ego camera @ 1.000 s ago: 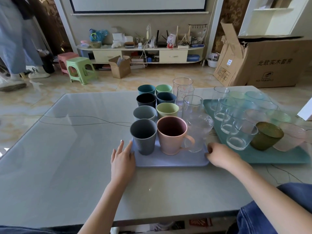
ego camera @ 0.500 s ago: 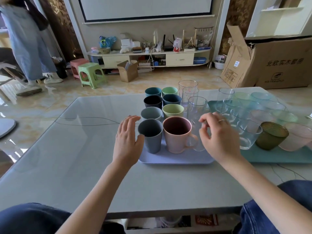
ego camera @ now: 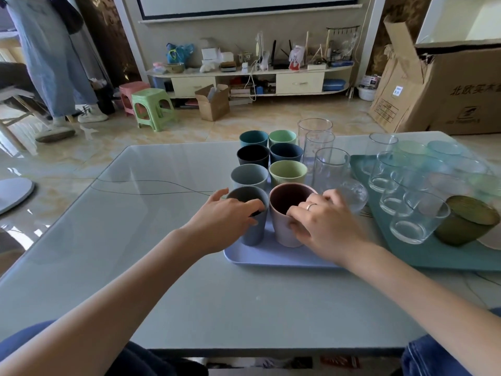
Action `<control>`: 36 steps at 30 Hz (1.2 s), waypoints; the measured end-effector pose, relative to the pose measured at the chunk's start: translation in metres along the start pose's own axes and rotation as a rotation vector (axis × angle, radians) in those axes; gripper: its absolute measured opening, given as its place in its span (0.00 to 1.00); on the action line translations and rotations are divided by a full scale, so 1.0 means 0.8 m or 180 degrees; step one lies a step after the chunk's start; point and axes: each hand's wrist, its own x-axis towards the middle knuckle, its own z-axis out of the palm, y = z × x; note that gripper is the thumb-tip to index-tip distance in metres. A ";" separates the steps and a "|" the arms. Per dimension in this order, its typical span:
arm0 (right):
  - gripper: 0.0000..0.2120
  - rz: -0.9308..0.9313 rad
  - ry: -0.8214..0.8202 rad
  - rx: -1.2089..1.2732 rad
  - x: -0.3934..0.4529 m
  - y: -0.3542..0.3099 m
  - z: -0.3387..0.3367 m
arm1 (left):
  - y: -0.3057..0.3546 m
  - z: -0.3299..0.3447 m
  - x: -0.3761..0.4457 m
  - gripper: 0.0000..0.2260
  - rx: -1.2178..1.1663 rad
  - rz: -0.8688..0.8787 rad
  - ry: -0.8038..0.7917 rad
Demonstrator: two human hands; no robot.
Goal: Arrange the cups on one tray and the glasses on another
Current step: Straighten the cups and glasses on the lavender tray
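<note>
The left hand (ego camera: 225, 218) grips the grey cup (ego camera: 252, 226) and the right hand (ego camera: 322, 226) grips the pink mug (ego camera: 287, 223), both at 6 o'clock on the lilac tray (ego camera: 273, 257). Lifting carelessly, the right hand may knock the small glass (ego camera: 353, 195) at 3 o'clock.

Matt cups (ego camera: 287, 173), clear glasses (ego camera: 329, 169), glossy table (ego camera: 135, 240)
</note>
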 end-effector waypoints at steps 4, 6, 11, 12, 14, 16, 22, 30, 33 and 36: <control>0.13 0.0001 0.0035 0.0028 0.001 0.000 0.002 | 0.001 0.002 0.003 0.10 0.0003 0.0116 0.0168; 0.10 -0.0006 0.0028 0.0010 0.002 -0.001 0.004 | 0.001 0.000 0.003 0.10 0.0049 0.0199 0.0195; 0.05 0.0013 -0.0027 0.0122 0.002 -0.002 0.003 | 0.001 0.000 0.003 0.10 -0.0007 0.0233 0.0153; 0.05 0.0016 -0.0056 0.0132 0.002 -0.001 0.003 | 0.001 0.000 0.003 0.10 -0.0013 0.0242 0.0156; 0.06 0.0032 -0.0091 0.0126 0.001 -0.001 0.002 | 0.001 0.000 0.002 0.10 -0.0054 0.0247 0.0173; 0.06 0.0047 -0.0110 0.0124 0.001 -0.002 0.001 | 0.002 -0.001 0.002 0.11 -0.0087 0.0244 0.0183; 0.06 0.0048 -0.0106 0.0173 0.002 -0.004 -0.001 | 0.004 -0.002 0.002 0.11 -0.0097 0.0205 0.0171; 0.18 0.0063 -0.0217 0.0363 0.002 -0.002 -0.003 | -0.002 0.000 0.004 0.11 -0.0140 0.0129 -0.0041; 0.21 0.0125 -0.0161 0.0646 0.009 0.000 -0.006 | -0.002 -0.007 0.007 0.11 -0.0422 -0.0017 -0.0244; 0.15 0.0353 0.0154 0.0792 0.026 0.009 -0.012 | -0.008 -0.019 0.015 0.12 -0.0962 -0.0320 0.0032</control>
